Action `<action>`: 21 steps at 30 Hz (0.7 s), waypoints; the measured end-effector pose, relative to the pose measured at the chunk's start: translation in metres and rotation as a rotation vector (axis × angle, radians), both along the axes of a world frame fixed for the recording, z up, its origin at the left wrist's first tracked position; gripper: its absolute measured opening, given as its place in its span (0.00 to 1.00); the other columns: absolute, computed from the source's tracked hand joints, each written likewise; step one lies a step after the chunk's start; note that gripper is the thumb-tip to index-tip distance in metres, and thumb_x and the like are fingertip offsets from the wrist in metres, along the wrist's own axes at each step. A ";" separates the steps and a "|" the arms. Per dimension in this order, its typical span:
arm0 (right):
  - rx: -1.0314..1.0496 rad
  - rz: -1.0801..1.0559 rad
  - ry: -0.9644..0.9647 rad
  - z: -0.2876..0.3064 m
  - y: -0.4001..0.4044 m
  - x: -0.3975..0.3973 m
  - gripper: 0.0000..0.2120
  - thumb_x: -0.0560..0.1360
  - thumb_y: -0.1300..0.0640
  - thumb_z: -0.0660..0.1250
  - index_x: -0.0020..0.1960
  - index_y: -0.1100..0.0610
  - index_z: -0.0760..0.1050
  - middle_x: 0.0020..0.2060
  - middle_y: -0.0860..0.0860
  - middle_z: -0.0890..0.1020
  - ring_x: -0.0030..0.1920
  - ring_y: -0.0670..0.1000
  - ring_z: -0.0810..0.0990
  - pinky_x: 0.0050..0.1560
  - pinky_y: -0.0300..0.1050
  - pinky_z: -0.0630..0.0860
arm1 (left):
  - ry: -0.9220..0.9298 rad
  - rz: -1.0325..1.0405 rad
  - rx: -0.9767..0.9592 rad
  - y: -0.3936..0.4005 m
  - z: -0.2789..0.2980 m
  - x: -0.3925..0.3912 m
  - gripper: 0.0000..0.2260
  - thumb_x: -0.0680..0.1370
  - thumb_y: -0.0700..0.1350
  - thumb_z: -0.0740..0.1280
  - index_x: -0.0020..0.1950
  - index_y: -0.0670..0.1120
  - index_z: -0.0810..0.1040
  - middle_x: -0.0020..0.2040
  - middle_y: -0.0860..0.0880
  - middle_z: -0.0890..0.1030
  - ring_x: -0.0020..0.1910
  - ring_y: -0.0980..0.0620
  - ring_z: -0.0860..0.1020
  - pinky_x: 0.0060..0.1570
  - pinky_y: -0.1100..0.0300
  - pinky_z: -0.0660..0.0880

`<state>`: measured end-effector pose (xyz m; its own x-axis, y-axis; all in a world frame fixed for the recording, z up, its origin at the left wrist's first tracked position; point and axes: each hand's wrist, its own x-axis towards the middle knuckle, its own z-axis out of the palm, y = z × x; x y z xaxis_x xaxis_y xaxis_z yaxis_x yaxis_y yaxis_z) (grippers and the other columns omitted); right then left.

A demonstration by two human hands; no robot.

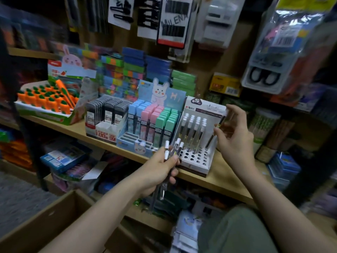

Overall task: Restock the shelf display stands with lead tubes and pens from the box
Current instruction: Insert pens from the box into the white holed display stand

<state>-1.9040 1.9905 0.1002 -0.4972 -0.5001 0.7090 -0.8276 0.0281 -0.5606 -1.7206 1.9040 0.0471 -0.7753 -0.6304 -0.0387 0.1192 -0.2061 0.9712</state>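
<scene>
Several white-capped pens (172, 154) sit bunched in the left hand (160, 170), fingers wrapped round them, caps up, tips pointing down below the palm, held just in front of the shelf (218, 177) edge. Right hand (235, 136) is raised at the right side of the white pen stand (196, 159), thumb and fingers pinching one dark pen (214, 131) that slants down toward the stand's right rear holes; can't tell if its tip is in a hole yet. The stand is a white box with a grid of round holes: back rows hold upright white-capped pens (194, 128) in about four columns, front rows show open holes. Left of it, touching or just beside, a blue bunny stand (127, 141) holds lead tubes (155, 121) in blue, pink and green columns at the back, with bare slots at its front left. Further left, a stand with black lead cases (107, 111) packed in rows. At the far left of the shelf, an open tray (45, 114) full of orange carrot-shaped items (43, 99). Cardboard box (54, 223) is low in the near left corner of the view, flap open, contents not visible. Hanging packs of hair clips (173, 21) and scissors (264, 77) above the shelf, blurred.
</scene>
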 end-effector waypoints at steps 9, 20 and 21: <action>0.090 -0.035 0.050 -0.015 -0.022 -0.017 0.28 0.74 0.58 0.71 0.66 0.41 0.62 0.42 0.46 0.80 0.45 0.47 0.79 0.49 0.51 0.78 | 0.025 0.007 -0.105 -0.010 -0.009 -0.002 0.10 0.83 0.42 0.57 0.59 0.57 0.66 0.45 0.47 0.70 0.31 0.56 0.70 0.30 0.64 0.71; -0.018 -0.050 0.087 -0.008 -0.030 -0.014 0.14 0.77 0.58 0.68 0.59 0.45 0.73 0.42 0.45 0.81 0.44 0.50 0.80 0.47 0.52 0.79 | 0.053 -0.005 -0.107 -0.007 -0.016 -0.003 0.12 0.83 0.43 0.58 0.59 0.61 0.66 0.45 0.49 0.71 0.32 0.57 0.70 0.31 0.63 0.71; -0.032 -0.057 0.078 -0.007 -0.031 -0.014 0.13 0.77 0.57 0.68 0.59 0.45 0.74 0.41 0.44 0.81 0.44 0.49 0.80 0.47 0.50 0.79 | 0.052 -0.004 -0.110 -0.007 -0.017 -0.002 0.12 0.83 0.43 0.57 0.60 0.60 0.66 0.45 0.49 0.71 0.32 0.57 0.70 0.31 0.63 0.71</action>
<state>-1.9183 1.9599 0.0934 -0.4665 -0.4493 0.7619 -0.8665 0.0591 -0.4956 -1.7230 1.8971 0.0305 -0.7768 -0.6258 0.0707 0.1695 -0.0996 0.9805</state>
